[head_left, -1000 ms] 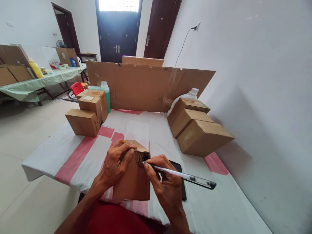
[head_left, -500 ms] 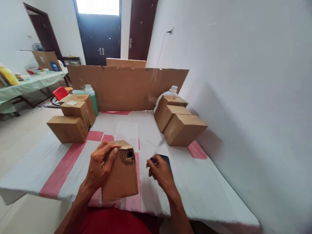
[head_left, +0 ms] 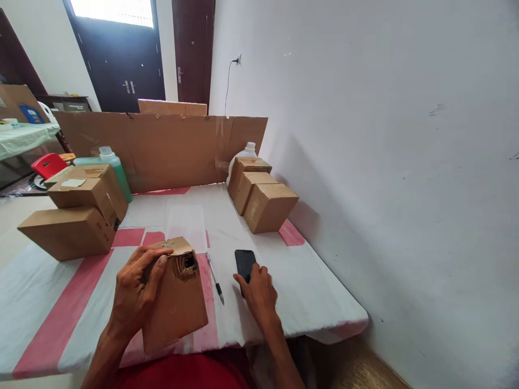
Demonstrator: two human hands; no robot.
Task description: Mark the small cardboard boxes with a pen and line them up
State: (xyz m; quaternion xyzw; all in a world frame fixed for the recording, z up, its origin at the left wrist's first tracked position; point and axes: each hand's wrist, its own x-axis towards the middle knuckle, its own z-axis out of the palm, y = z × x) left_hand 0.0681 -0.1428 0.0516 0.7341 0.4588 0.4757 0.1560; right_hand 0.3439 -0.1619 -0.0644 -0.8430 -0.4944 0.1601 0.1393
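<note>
My left hand (head_left: 135, 286) grips a small cardboard box (head_left: 178, 308) by its upper left edge, thumb on the near face and fingers over the top. A ragged, dark-edged hole (head_left: 188, 262) is torn in the box's upper right corner. To the right of the box a pen (head_left: 214, 278) lies on the tablecloth, its dark grip end towards me. My right hand (head_left: 260, 292) is at the lower end of a black phone (head_left: 244, 262), which lies flat; thumb and fingers close around its sides.
Cardboard boxes stand at the left (head_left: 68, 232) and right (head_left: 271, 208) of the table. A green-filled jug (head_left: 121, 175) and a white jug (head_left: 249, 148) are behind them. A tall cardboard panel (head_left: 174, 151) spans the back; a white wall (head_left: 365, 162) runs along the right.
My right hand has put the pen down on the cloth and moved onto the phone. The view has swung right; my left hand still holds the box.
</note>
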